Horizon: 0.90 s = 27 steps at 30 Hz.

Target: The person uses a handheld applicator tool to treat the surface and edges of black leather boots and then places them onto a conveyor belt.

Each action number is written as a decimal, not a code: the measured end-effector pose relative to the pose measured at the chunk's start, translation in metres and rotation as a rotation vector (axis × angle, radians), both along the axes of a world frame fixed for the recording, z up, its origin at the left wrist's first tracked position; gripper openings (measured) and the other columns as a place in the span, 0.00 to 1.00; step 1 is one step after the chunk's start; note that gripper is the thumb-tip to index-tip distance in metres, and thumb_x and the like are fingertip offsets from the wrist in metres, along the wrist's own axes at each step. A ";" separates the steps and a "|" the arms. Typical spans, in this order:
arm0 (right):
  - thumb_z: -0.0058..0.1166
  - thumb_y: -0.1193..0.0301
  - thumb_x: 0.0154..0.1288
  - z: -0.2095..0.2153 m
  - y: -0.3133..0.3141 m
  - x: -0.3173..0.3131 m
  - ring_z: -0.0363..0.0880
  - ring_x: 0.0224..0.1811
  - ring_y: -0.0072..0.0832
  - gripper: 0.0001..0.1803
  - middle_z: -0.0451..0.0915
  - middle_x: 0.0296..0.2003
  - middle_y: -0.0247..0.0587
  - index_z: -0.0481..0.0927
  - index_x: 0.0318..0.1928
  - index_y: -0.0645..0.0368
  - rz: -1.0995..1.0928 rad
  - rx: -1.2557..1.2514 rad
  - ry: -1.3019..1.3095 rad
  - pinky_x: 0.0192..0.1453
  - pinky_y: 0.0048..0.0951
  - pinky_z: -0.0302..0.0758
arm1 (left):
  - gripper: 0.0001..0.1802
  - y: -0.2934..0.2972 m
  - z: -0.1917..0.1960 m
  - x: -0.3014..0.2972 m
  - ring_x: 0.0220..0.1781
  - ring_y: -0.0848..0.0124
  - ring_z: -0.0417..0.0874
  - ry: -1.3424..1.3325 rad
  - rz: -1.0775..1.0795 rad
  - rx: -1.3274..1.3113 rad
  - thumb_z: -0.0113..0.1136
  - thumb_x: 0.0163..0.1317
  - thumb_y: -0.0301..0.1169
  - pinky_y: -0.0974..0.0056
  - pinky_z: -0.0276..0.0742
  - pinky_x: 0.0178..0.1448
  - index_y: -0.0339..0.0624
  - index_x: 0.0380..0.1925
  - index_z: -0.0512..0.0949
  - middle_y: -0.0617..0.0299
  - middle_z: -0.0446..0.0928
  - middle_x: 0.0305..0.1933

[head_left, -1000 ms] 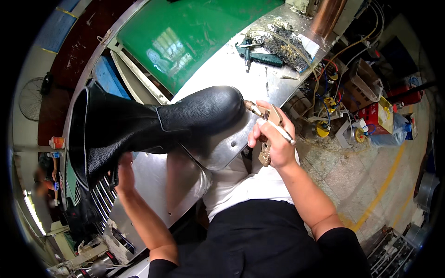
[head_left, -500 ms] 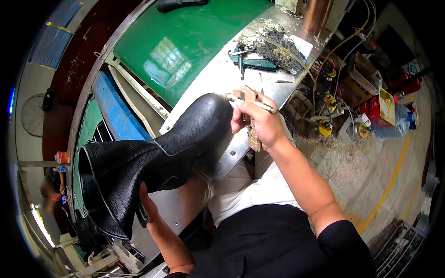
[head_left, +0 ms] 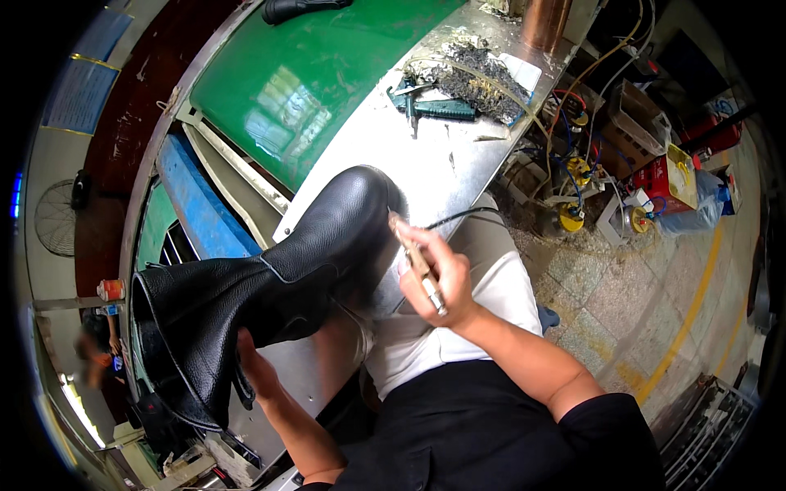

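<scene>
Head view: we count 2 dark pcs of footwear. No. 1, the tall black boot (head_left: 315,229), lies on its side at the near edge of the metal bench (head_left: 446,176), toe to the far right, wide shaft opening to the left. No. 2, a dark shoe (head_left: 303,8), sits on the green panel (head_left: 344,57) at the far edge.

Our R hand (head_left: 440,274) pinches 1 slim metal tool (head_left: 432,296), tip right by the boot's toe; can't tell if it touches. Our L hand (head_left: 260,372) is against the shaft's near side, fingers mostly hidden, so can't tell how far they're closed.

Far on bench: 1 tool w/ green handle (head_left: 442,109), beside 1 heap of grey-blk scraps (head_left: 487,78).

Containers, R side: 1 open cardboard box (head_left: 629,127); 1 red tin w/ yellow rim (head_left: 661,186); at least 3 yellow-topped pots (head_left: 569,219) w/ tubes about them; 1 clear plastic bag (head_left: 692,214). Contents unclear for all. Far L: 1 orange tin (head_left: 110,290), contents ditto, nr 1 wire fan (head_left: 56,217).
</scene>
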State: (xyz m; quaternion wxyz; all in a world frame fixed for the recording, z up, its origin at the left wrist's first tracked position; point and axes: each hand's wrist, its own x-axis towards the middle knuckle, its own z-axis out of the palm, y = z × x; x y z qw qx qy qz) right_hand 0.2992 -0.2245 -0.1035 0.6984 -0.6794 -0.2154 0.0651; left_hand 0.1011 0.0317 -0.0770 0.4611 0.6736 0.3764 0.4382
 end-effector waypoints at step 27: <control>0.52 0.77 0.65 -0.008 0.015 0.086 0.82 0.30 0.23 0.23 0.80 0.27 0.39 0.70 0.60 0.67 -0.021 0.305 0.086 0.35 0.27 0.79 | 0.22 0.173 0.152 0.274 0.52 0.66 0.80 -0.108 -0.194 0.270 0.66 0.58 0.25 0.62 0.72 0.61 0.37 0.54 0.78 0.61 0.80 0.51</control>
